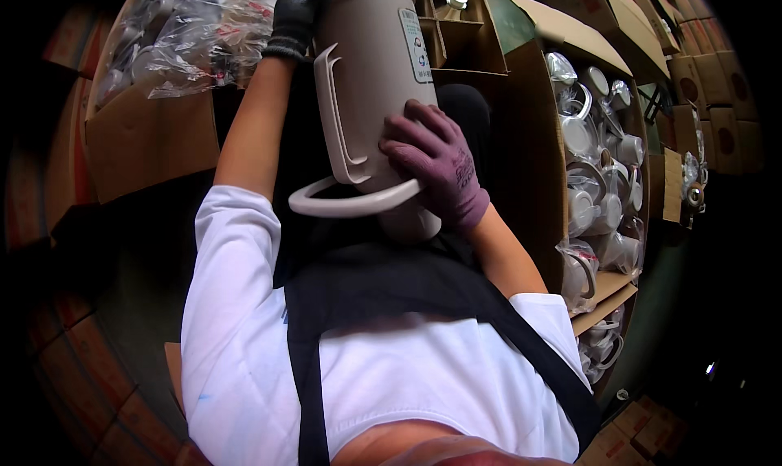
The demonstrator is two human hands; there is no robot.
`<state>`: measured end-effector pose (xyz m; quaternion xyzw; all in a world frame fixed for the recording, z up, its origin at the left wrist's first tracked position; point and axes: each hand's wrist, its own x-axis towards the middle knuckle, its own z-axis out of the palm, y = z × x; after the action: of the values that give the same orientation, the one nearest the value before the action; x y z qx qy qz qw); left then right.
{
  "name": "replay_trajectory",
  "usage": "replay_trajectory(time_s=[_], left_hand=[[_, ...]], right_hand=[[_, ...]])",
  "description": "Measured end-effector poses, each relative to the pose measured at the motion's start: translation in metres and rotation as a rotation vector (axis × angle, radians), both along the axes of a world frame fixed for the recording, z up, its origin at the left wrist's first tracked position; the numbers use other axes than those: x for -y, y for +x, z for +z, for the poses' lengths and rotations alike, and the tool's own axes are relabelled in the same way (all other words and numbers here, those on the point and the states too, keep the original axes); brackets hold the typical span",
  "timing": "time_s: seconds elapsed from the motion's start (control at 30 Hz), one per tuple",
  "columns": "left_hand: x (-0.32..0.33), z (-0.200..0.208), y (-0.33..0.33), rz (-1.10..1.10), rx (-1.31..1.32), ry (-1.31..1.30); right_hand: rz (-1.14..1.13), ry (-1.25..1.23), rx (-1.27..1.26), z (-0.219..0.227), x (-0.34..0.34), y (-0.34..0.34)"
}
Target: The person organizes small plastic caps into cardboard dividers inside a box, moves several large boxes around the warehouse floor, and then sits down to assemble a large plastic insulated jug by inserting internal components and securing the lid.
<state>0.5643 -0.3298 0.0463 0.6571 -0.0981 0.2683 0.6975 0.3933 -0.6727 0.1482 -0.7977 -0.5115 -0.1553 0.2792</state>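
A beige-grey thermos flask lies lengthwise in front of me, its ringed far end cut off by the upper edge. A long side handle runs along its left, and a loop-shaped carrying handle swings out at the near end. My right hand, in a purple glove, grips the flask's right side near that loop, fingers curved over the body. My left hand, in a dark grey glove, is closed against the far left side; its fingertips are partly hidden. A printed label sits on the flask's right side.
At the right, an open carton holds several plastic-wrapped beige lids and handles. Plastic-bagged parts fill a carton at the left. Ahead, a divided carton holds a bottle-like piece. Stacked cartons stand farther right.
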Motion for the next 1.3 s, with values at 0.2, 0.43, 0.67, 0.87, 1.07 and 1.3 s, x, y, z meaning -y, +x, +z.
replay_trajectory(time_s=[0.2, 0.43, 0.67, 0.87, 1.07, 1.3], left_hand=[[0.039, -0.011, 0.022, 0.179, -0.372, 0.012], [0.053, -0.024, 0.019, 0.435, -0.462, 0.602], [0.033, -0.035, 0.042, 0.435, -0.392, 1.216], [0.033, -0.012, 0.027, 0.36, -0.33, 0.987], [0.068, 0.053, -0.004, -0.261, -0.172, 0.156], [0.093, 0.133, -0.016, -0.658, -0.269, -0.392]], right_hand=[[0.269, 0.001, -0.468, 0.043, 0.064, 0.021], [0.019, 0.141, -1.541, 0.067, 0.178, -0.016], [-0.351, 0.33, -1.118, 0.063, 0.115, -0.076], [-0.211, 0.268, -1.437, 0.015, 0.144, -0.045], [-0.059, 0.05, 0.296, 0.084, 0.07, 0.002], [0.131, -0.17, 0.761, 0.073, -0.029, 0.025]])
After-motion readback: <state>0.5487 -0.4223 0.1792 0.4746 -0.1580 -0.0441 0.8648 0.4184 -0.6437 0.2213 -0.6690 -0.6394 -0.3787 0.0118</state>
